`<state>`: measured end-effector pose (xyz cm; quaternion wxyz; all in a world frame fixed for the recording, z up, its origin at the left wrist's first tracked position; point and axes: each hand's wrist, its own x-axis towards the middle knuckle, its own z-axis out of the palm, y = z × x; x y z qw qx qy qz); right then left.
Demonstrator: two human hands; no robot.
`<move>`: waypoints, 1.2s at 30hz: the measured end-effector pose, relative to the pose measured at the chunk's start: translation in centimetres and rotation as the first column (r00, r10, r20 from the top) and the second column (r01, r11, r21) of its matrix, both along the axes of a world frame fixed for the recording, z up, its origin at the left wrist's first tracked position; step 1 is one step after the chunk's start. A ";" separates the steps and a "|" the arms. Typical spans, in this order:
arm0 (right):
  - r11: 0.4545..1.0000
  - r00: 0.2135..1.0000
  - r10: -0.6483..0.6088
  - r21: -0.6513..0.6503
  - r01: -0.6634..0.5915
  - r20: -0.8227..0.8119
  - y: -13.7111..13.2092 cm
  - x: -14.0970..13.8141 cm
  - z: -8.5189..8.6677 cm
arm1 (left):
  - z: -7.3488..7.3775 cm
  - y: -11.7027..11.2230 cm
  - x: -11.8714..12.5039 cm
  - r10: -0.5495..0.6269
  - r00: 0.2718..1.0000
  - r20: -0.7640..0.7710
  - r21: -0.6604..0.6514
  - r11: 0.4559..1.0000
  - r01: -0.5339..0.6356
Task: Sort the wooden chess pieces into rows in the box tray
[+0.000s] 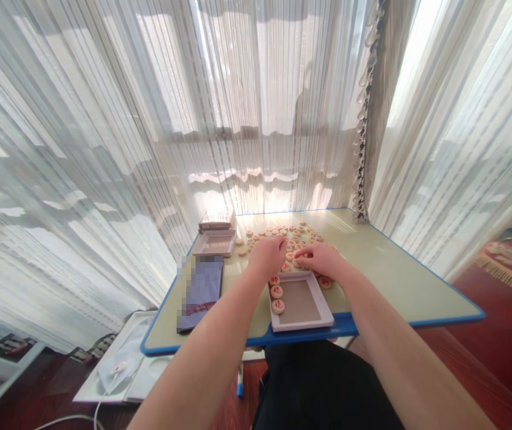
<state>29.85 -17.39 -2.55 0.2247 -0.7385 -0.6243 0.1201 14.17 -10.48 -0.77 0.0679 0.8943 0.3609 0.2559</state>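
Observation:
Many round wooden Chinese chess pieces [290, 257] with red characters lie loose beyond my hands. My left hand [269, 257] is closed above the box's far left corner, and whatever its fingers hold is hidden. My right hand [323, 258] reaches in from the right, its fingertips and thumb closed on a piece [297, 263] at the near side of the spread. Just in front of me, a shallow open box [325, 307] holds three visible pieces in a column along its left wall, the middle one [276, 292] between two others. Another piece [325, 282] lies right of the box.
A tablet-like dark device [206, 286] lies at the table's left. Behind it are another shallow box part [215, 243] and a stacked box [217, 219]. The table [399, 275] has a blue edge. Sheer curtains [256, 119] hang close behind it.

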 end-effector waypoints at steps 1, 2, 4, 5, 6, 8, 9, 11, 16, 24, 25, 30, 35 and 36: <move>1.000 1.000 -0.004 0.011 0.004 0.001 0.0 0.0 0.0 | 0.0 0.0 0.0 0.001 1.000 -0.001 0.000 1.000 -0.001; 0.999 1.000 -0.018 0.028 0.018 0.009 0.0 0.0 0.1 | 0.0 0.0 0.0 0.001 1.000 -0.002 -0.001 1.000 -0.001; 0.997 0.998 -0.051 0.065 0.049 0.031 0.1 -0.1 0.2 | 0.1 0.0 -0.1 -0.007 1.000 -0.007 -0.001 1.000 0.007; 0.996 0.997 -0.058 0.071 0.055 0.042 0.1 -0.1 0.3 | 0.2 0.0 -0.1 -0.012 1.000 -0.014 0.001 1.000 0.012; 0.997 0.997 -0.055 0.065 0.051 0.054 0.1 -0.1 0.4 | 0.3 0.0 -0.2 -0.016 1.000 -0.023 0.006 1.000 0.016; 0.999 0.996 -0.042 0.033 0.040 0.078 0.2 -0.2 0.5 | 0.3 0.0 -0.2 -0.020 0.999 -0.046 0.023 0.999 0.021; 0.999 0.995 -0.038 0.017 0.036 0.088 0.2 -0.2 0.5 | 0.3 0.0 -0.2 -0.021 0.998 -0.054 0.038 0.999 0.023; 0.999 0.995 -0.035 -0.004 0.036 0.097 0.2 -0.2 0.4 | 0.1 0.1 -0.1 -0.025 0.998 -0.064 0.068 0.997 0.030; 1.000 0.997 -0.017 -0.019 0.018 0.081 0.2 -0.2 0.4 | 0.0 0.2 0.2 -0.017 0.996 -0.093 0.072 0.997 0.023; 0.985 0.997 0.071 0.154 -0.074 0.024 -0.1 -0.4 0.8 | 0.3 0.7 0.0 0.110 0.989 0.100 0.000 0.994 -0.111; 0.975 0.995 0.098 0.197 -0.099 0.011 -0.1 -0.4 0.9 | 0.3 0.9 0.0 0.106 0.987 0.122 -0.038 0.994 -0.102; 0.890 0.982 0.185 0.429 -0.153 -0.033 0.0 -0.5 0.8 | 0.0 1.2 0.1 -0.028 0.965 0.261 -0.299 0.948 0.109; 0.874 0.980 0.170 0.475 -0.102 -0.102 0.2 -0.8 0.7 | -0.3 1.1 0.5 -0.112 0.917 0.382 -0.394 0.878 0.271; 0.871 0.979 0.171 0.480 -0.099 -0.109 0.3 -0.8 0.6 | -0.4 1.1 0.5 -0.110 0.913 0.393 -0.381 0.884 0.271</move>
